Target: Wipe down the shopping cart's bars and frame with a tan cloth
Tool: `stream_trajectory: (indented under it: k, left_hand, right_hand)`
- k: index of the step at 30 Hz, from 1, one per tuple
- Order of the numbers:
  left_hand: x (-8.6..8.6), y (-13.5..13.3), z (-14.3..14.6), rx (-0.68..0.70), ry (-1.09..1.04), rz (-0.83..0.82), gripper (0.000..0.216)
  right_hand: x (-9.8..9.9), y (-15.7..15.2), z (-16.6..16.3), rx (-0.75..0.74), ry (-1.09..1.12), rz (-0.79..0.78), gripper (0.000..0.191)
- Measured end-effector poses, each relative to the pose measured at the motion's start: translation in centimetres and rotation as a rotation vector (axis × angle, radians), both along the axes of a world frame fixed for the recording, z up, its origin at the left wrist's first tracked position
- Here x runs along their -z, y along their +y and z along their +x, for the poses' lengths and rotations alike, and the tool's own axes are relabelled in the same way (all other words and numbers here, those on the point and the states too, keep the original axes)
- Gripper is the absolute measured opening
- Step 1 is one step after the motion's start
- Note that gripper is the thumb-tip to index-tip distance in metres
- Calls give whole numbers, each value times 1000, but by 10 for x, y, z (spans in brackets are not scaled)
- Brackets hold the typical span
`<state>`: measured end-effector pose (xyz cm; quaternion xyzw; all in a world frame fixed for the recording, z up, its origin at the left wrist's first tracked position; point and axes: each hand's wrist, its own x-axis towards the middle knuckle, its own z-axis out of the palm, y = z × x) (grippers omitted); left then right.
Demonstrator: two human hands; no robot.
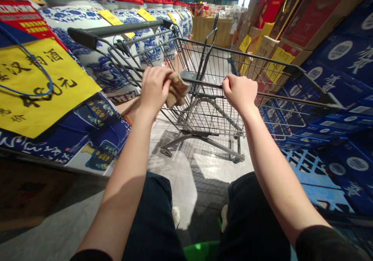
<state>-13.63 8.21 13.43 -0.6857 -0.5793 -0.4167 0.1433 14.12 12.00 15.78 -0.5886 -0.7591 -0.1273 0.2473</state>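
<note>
A shopping cart of dark wire stands sideways in front of me, its handle at the left. My left hand is closed on a crumpled brown cloth at the cart's near top rail, left of the middle. Further right, my right hand is wrapped round the same rail. Between the two hands the dark rail shows, with the grey folding seat part just behind it. The undersides of my fingers are hidden.
Large blue-and-white jars with red cloth tops line the left, behind a yellow price sign. Blue cartons are stacked at the right, near a light blue plastic pallet. Something green is below me. A wooden counter stands far ahead.
</note>
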Motion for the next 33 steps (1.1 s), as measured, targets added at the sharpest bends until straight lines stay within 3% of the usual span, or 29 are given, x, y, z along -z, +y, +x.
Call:
stream_trajectory:
  k: [3,10,14,19,22,25,28,30,33]
  left_hand:
    - [0,0,-1,-7,10,-21,28]
    - [4,2,-44,-231,-105,54,37]
    - [9,7,-20,-183,-26,14,42]
    - [5,0,13,-50,1,0,30]
    - [2,-5,-3,-75,-81,32,26]
    - [3,-7,-27,-189,-164,83,25]
    - [5,-6,-29,-285,-173,94,26]
    - [7,-5,-15,-273,-146,88,26]
    - [9,-4,20,-145,-59,48,30]
  right_hand:
    - [1,0,2,-4,8,14,45]
    - [-1,-1,1,-12,7,-11,45]
    - [-2,-1,-1,2,4,-39,45]
    - [-2,0,1,21,-6,-49,45]
    - [-2,-1,2,21,-15,-53,46]
    - [-2,-2,2,2,-8,-26,47]
    - [-1,-2,0,0,1,-20,46]
    - [0,-1,-2,0,11,-22,46]
    - [1,1,-3,-3,28,-20,45]
